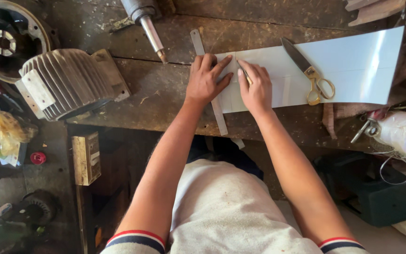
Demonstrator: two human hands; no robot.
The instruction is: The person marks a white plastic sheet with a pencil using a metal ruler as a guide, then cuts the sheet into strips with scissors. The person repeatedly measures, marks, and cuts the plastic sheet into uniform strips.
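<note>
Centre frame: my left hand (pixel 207 77) is pressing the ruler (pixel 211 89) flat, fingers spread; right hand (pixel 256 87) fingers are gripping a pencil (pixel 245 74) on the sheet (pixel 353 66).

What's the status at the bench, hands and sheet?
Left hand flat on metal ruler. Right hand holds pencil against white sheet. Scissors lying on sheet, apart from hands.

- sheet (pixel 348 66): pale grey-white, glossy
- scissors (pixel 308 70): gold handles, dark blades
- workbench (pixel 165 89): dark brown, scratched
- sleeve cuffs (pixel 135 239): white, red and navy stripes
- motor housing (pixel 66 80): grey, ribbed
</note>
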